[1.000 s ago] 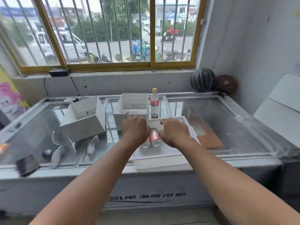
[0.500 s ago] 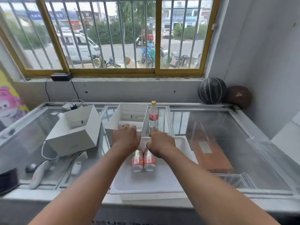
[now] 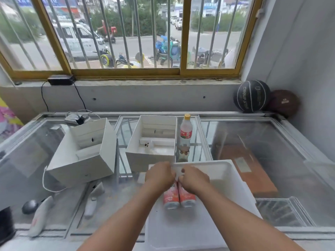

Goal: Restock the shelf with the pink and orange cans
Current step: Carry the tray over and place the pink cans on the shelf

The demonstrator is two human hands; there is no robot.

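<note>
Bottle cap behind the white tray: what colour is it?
Yellow. The bottle cap shows best in the head view, which is the only one.

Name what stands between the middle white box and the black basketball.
A bottle with a yellow cap, upright close beside the box; past it only the freezer's glass lid reaches the basketball. The head view shows this.

Open white box (image 3: 79,160); bottle (image 3: 185,133); black basketball (image 3: 252,96)
</note>
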